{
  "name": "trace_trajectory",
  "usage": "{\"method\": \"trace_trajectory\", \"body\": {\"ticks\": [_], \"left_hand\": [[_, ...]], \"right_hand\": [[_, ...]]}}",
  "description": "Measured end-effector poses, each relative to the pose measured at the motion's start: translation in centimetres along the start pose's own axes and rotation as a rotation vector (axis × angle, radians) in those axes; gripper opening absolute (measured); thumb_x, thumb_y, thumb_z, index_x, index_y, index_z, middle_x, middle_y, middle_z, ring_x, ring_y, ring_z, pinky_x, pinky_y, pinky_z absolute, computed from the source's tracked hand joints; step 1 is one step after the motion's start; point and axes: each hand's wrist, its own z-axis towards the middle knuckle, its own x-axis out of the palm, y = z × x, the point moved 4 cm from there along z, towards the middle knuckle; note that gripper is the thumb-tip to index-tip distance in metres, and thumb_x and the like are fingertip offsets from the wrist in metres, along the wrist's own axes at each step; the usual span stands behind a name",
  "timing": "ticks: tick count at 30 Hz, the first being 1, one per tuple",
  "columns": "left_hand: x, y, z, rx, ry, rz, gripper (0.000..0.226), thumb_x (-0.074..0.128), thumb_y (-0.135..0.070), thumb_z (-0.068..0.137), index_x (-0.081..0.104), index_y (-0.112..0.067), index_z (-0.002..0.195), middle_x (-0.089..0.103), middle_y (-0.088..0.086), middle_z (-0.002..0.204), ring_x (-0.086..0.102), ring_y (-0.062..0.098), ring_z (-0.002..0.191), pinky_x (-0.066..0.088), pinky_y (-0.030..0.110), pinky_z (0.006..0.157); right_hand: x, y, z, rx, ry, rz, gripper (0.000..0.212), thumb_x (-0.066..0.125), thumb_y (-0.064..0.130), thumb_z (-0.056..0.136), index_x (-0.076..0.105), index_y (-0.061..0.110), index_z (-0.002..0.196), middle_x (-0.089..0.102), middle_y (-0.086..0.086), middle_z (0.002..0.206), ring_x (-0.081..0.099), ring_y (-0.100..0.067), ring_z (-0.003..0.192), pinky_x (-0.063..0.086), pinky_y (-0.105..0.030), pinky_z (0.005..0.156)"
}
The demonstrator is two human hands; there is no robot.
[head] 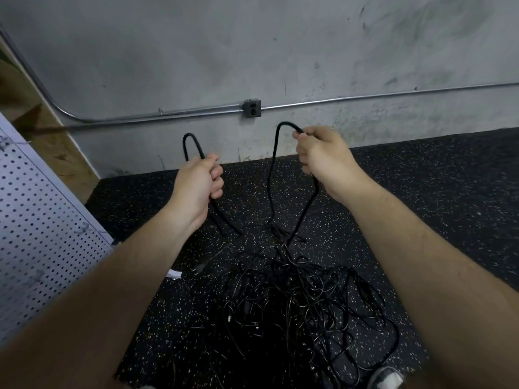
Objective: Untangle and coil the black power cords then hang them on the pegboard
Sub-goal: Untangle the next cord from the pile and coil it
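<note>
the pegboard (33,220), white and perforated, leaned at the far left, well apart from the left hand (196,186) on its outer side. below the left forearm, a small white scrap (174,274) lay on the speckled floor mat (421,192), with a black plug (200,267) just beside it.

the left hand was closed in a fist round a black cord, all fingers curled over it. the left cord loop (191,143) stood up as a narrow hairpin above the thumb side of the fist. two strands ran down from under the fist toward the floor.

beyond the gap between the two hands, a grey outlet box (252,108) sat on the concrete wall, in line with a metal conduit (168,115) that crossed the wall.

the right hand (323,158) was likewise closed on a cord, thumb and forefinger pinching it at the top, the other fingers curled. the right cord loop (276,153) arched up from that pinch toward the inner side of the hand and then dropped. a second strand left the underside of the hand. both strands met the tangled cord pile (295,304), which lay on the mat below and between the hands, nearer the person. whether both hands held one cord could not be told.

a shoe tip (386,377) showed below the right forearm
</note>
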Motion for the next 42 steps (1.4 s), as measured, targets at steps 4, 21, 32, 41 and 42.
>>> {"method": "trace_trajectory", "body": {"ticks": [4, 21, 32, 41, 42], "left_hand": [[-0.4, 0.1, -0.3, 0.061, 0.007, 0.205, 0.012, 0.054, -0.013, 0.101, 0.05, -0.02, 0.11, 0.051, -0.003, 0.074, 0.04, 0.007, 0.053, 0.032, 0.025, 0.052], [4.9, -1.4, -3.4, 0.266, 0.236, 0.326, 0.019, 0.063, -0.011, 0.099, 0.046, -0.018, 0.099, 0.075, 0.001, 0.073, 0.044, 0.002, 0.044, 0.033, 0.021, 0.049], [2.9, -3.5, -2.9, 0.315, 0.215, 0.292, 0.012, 0.049, -0.023, 0.107, 0.043, -0.019, 0.097, 0.077, 0.009, 0.1, 0.031, 0.013, 0.047, 0.025, 0.023, 0.041], [-4.9, -4.5, -0.6, 0.221, -0.391, 0.916, 0.046, 0.044, -0.022, 0.106, 0.03, -0.013, 0.149, 0.056, 0.01, 0.102, 0.062, 0.03, 0.086, 0.039, 0.027, 0.076], [-4.9, -3.7, -0.4, 0.181, -0.31, 1.002, 0.052, 0.046, -0.022, 0.105, 0.023, -0.021, 0.151, 0.057, 0.009, 0.104, 0.06, 0.027, 0.078, 0.042, 0.031, 0.074]], "right_hand": [[0.2, 1.7, -0.5, -0.084, 0.061, 0.249, 0.016, 0.045, 0.009, 0.106, 0.059, 0.015, 0.112, 0.055, 0.006, 0.073, 0.045, -0.007, 0.061, 0.04, -0.024, 0.061], [2.9, 0.8, -1.9, -0.017, 0.407, 0.217, 0.048, 0.068, 0.018, 0.081, 0.055, 0.011, 0.127, 0.068, -0.016, 0.122, 0.066, -0.025, 0.105, 0.052, -0.037, 0.088], [4.5, -3.8, -2.5, -0.252, 0.44, -0.554, 0.013, 0.062, 0.029, 0.1, 0.055, 0.02, 0.094, 0.066, 0.009, 0.086, 0.063, -0.011, 0.078, 0.053, -0.032, 0.073], [-0.8, -0.8, -0.3, -0.269, -0.082, -0.415, 0.014, 0.052, 0.029, 0.106, 0.053, 0.016, 0.111, 0.073, 0.004, 0.082, 0.07, -0.011, 0.079, 0.057, -0.04, 0.077], [-0.9, -0.6, -0.3, -0.263, -0.084, -0.378, 0.012, 0.052, 0.029, 0.106, 0.051, 0.017, 0.108, 0.073, 0.004, 0.081, 0.069, -0.01, 0.076, 0.057, -0.04, 0.075]]}}
